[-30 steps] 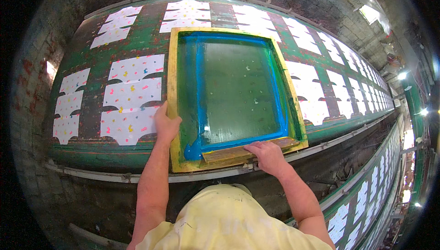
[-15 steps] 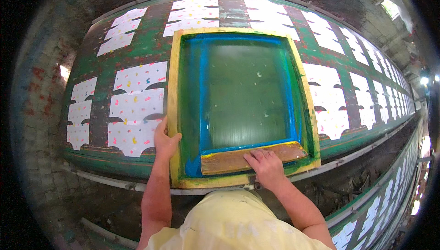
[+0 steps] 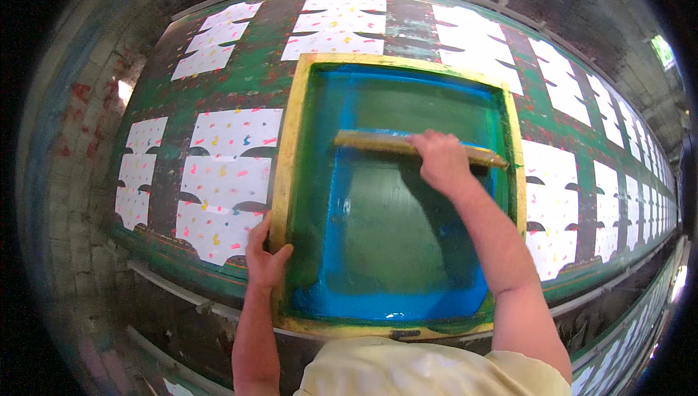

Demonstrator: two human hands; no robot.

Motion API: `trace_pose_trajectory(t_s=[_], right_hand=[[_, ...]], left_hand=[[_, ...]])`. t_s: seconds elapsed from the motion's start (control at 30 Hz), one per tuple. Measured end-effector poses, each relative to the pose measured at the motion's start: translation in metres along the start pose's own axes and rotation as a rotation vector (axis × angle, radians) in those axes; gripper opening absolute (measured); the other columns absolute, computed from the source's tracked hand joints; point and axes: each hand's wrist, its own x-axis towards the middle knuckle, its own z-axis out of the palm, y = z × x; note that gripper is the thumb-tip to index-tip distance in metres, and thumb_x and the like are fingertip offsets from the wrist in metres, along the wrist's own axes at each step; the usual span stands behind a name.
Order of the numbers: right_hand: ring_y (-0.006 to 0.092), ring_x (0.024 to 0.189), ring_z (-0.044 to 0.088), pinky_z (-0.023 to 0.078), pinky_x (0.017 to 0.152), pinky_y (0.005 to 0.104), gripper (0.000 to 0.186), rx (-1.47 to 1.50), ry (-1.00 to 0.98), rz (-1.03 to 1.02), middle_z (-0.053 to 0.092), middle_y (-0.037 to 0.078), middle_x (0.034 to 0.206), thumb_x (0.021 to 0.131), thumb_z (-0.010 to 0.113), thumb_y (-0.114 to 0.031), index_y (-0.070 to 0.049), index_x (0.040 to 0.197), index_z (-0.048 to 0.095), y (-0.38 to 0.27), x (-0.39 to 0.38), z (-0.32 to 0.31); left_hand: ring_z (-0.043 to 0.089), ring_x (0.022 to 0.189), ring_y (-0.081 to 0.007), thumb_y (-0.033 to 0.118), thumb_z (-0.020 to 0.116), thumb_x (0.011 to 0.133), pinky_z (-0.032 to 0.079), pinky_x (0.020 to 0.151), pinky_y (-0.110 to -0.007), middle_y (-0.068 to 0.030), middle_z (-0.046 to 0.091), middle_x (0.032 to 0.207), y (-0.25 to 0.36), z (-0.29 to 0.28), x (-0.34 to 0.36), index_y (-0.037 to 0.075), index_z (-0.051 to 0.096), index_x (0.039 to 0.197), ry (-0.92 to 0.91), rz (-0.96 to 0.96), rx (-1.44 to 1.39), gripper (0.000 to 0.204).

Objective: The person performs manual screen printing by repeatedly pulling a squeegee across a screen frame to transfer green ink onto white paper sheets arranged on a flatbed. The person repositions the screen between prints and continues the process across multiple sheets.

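Observation:
A screen-printing frame with yellow wooden sides and a green mesh lies flat on a long green table. Blue ink pools along the near end of its mesh and lines the sides. My right hand grips a wooden squeegee, which lies crosswise on the mesh in the far half of the frame. At the frame's left side, my left hand holds the yellow edge, thumb on top; its other fingers are partly hidden by the frame.
White fabric pieces with small coloured prints lie in two rows along the table. A metal rail runs by the near edge. Another table with white pieces stands at the lower right. Rough walls rise beyond.
My right hand has pushed the squeegee from the near end of the screen to its far half. Blue ink now shows at the near end. My left hand stays on the frame's left edge.

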Motion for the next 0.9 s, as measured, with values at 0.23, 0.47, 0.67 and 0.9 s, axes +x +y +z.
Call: trace_pose_trajectory(t_s=[0.23,0.47,0.67,0.9], right_hand=[[0.0396,0.108,0.081,0.066,0.093,0.0562,0.050,-0.077,-0.034,0.107,0.081,0.015,0.116,0.090,0.072,0.000,-0.021,0.135,0.081,0.075,0.111,0.011],[0.0363,0.114,0.082,0.067,0.097,0.0533,0.048,-0.099,0.011,0.105,0.083,0.014,0.121,0.094,0.071,-0.003,-0.022,0.137,0.083,0.106,0.145,0.024],[0.0379,0.112,0.082,0.066,0.098,0.0551,0.045,-0.131,-0.124,0.041,0.084,0.016,0.118,0.092,0.070,-0.007,-0.017,0.134,0.084,0.120,0.162,0.016],[0.0410,0.106,0.083,0.067,0.094,0.0563,0.039,-0.062,-0.308,0.037,0.085,0.018,0.112,0.089,0.069,-0.011,-0.014,0.124,0.084,0.079,0.122,-0.015]], left_hand=[[0.065,0.141,-0.0399,-0.004,0.092,0.078,0.053,0.122,-0.049,-0.0205,0.066,0.154,0.008,0.004,-0.003,0.009,0.074,0.154,0.030,0.090,0.110,0.079],[0.066,0.139,-0.0388,-0.006,0.089,0.078,0.055,0.119,-0.048,-0.0198,0.069,0.150,0.019,0.003,-0.001,0.007,0.074,0.153,0.048,0.176,0.264,0.078],[0.068,0.132,-0.0399,-0.003,0.088,0.084,0.056,0.114,-0.050,-0.0206,0.071,0.145,0.026,0.005,0.006,0.004,0.075,0.148,0.062,0.213,0.323,0.066],[0.068,0.129,-0.0431,-0.004,0.089,0.088,0.057,0.111,-0.051,-0.0235,0.070,0.141,0.024,0.007,0.005,0.003,0.076,0.145,0.083,0.241,0.344,0.060]])
